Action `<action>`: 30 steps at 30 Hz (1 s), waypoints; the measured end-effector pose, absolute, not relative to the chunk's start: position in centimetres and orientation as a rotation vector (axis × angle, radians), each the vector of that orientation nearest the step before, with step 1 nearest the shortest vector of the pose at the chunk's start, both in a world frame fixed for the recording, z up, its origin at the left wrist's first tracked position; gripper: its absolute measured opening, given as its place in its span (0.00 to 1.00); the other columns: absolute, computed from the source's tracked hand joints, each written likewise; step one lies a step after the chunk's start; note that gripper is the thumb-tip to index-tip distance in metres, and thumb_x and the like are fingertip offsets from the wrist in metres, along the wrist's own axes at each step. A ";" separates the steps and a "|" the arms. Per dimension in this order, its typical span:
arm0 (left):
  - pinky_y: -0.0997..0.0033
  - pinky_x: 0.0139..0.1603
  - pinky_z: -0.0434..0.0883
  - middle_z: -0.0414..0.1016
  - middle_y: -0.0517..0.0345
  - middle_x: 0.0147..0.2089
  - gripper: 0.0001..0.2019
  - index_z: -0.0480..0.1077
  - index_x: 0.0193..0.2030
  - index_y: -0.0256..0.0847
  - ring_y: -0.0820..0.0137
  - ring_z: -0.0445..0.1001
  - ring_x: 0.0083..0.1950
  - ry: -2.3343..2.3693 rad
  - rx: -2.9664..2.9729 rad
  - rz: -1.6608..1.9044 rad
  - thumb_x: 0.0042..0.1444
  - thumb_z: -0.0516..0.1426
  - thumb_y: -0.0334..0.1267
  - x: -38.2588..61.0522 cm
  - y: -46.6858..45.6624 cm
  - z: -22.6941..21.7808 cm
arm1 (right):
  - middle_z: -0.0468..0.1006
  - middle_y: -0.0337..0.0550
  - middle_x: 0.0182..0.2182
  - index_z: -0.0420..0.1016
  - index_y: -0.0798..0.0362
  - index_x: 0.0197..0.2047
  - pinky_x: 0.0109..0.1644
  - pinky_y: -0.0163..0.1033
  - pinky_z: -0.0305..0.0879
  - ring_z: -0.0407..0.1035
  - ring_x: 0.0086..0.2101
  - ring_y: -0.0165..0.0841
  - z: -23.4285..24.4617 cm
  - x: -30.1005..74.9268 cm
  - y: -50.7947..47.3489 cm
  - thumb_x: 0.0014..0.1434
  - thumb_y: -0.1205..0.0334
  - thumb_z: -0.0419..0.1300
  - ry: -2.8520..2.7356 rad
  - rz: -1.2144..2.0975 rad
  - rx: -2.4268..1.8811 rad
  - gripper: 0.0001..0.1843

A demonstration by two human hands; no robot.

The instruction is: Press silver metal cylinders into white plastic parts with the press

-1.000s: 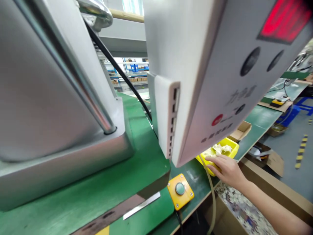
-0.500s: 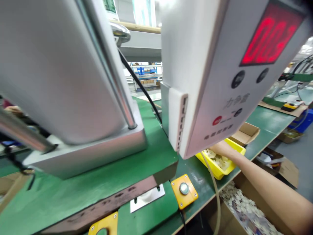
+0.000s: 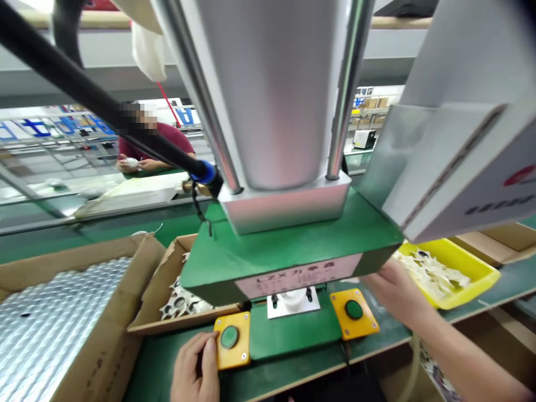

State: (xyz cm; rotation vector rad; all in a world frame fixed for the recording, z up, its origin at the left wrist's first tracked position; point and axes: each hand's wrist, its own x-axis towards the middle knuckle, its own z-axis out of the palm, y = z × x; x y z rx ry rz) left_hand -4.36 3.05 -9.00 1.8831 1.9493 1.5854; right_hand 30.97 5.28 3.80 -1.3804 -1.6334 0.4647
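On the press [image 3: 288, 245], pink label [image 3: 299, 274] "LZX"; left hand [image 3: 196, 368] curled, right hand [image 3: 396, 291] half-hidden, each grip unclear

The left grip [image 3: 195, 368] is showing completely bare, a rounded thumb [image 3: 210, 365] standing out! Over on the right, the grip [image 3: 391, 287] is going bare too, and the forearm [image 3: 464, 352] is running sleeveless, smooth, slimming handward.
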 end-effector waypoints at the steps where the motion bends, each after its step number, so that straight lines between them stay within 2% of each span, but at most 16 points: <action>1: 0.64 0.47 0.67 0.73 0.55 0.39 0.10 0.70 0.36 0.42 0.64 0.71 0.41 1.939 1.890 1.591 0.58 0.52 0.44 -4.3 3.1 -9.1 | 0.78 0.38 0.33 0.74 0.50 0.39 0.40 0.34 0.67 0.71 0.35 0.32 3.9 28.7 5.5 0.60 0.59 0.52 -1.666 0.533 -1.294 0.11; 6: 0.64 0.47 0.66 0.72 0.55 0.40 0.09 0.71 0.37 0.43 0.64 0.70 0.43 1.903 1.891 1.599 0.58 0.52 0.43 -4.3 2.9 -9.2 | 0.77 0.43 0.41 0.75 0.49 0.38 0.53 0.44 0.62 0.69 0.45 0.38 3.0 22.5 7.1 0.60 0.56 0.51 -1.889 0.430 -1.193 0.12; 8: 0.64 0.48 0.66 0.72 0.55 0.41 0.08 0.70 0.38 0.43 0.64 0.70 0.44 1.887 1.884 1.617 0.58 0.53 0.42 -4.2 2.8 -9.2 | 0.77 0.44 0.41 0.76 0.48 0.37 0.54 0.46 0.61 0.68 0.46 0.39 2.2 22.2 7.6 0.60 0.55 0.50 -1.925 0.381 -1.204 0.14; 13: 0.66 0.47 0.66 0.71 0.56 0.41 0.06 0.70 0.38 0.44 0.66 0.69 0.44 1.859 1.857 1.628 0.59 0.53 0.38 -3.8 2.5 -9.2 | 0.76 0.40 0.23 0.76 0.47 0.25 0.41 0.41 0.67 0.71 0.34 0.38 -0.4 23.0 8.8 0.56 0.56 0.53 -1.809 0.473 -1.268 0.13; 17: 0.67 0.47 0.66 0.70 0.56 0.41 0.05 0.69 0.38 0.44 0.67 0.69 0.45 1.863 1.840 1.642 0.60 0.52 0.37 -3.6 2.3 -9.1 | 0.75 0.43 0.21 0.74 0.49 0.22 0.33 0.40 0.67 0.70 0.29 0.39 -1.9 22.7 9.5 0.54 0.55 0.54 -1.702 0.505 -1.313 0.14; 21: 0.67 0.48 0.65 0.70 0.56 0.42 0.05 0.69 0.39 0.44 0.67 0.69 0.45 1.868 1.833 1.637 0.59 0.53 0.36 -3.5 2.2 -9.1 | 0.72 0.43 0.17 0.71 0.50 0.18 0.30 0.40 0.65 0.68 0.26 0.38 -2.7 22.1 9.7 0.55 0.54 0.53 -1.682 0.522 -1.333 0.17; 27: 0.65 0.47 0.65 0.70 0.55 0.41 0.05 0.70 0.38 0.44 0.65 0.69 0.45 1.828 1.779 1.658 0.59 0.53 0.36 -3.4 2.2 -8.8 | 0.72 0.42 0.20 0.73 0.50 0.26 0.32 0.39 0.65 0.69 0.30 0.38 -2.7 23.2 8.6 0.58 0.53 0.52 -1.648 0.471 -1.360 0.15; 30: 0.64 0.45 0.66 0.71 0.55 0.40 0.05 0.70 0.37 0.43 0.65 0.69 0.44 1.842 1.747 1.658 0.59 0.53 0.36 -3.0 2.0 -8.5 | 0.74 0.44 0.27 0.74 0.51 0.36 0.38 0.41 0.66 0.70 0.36 0.39 -3.1 24.4 6.0 0.59 0.55 0.53 -1.604 0.193 -1.262 0.11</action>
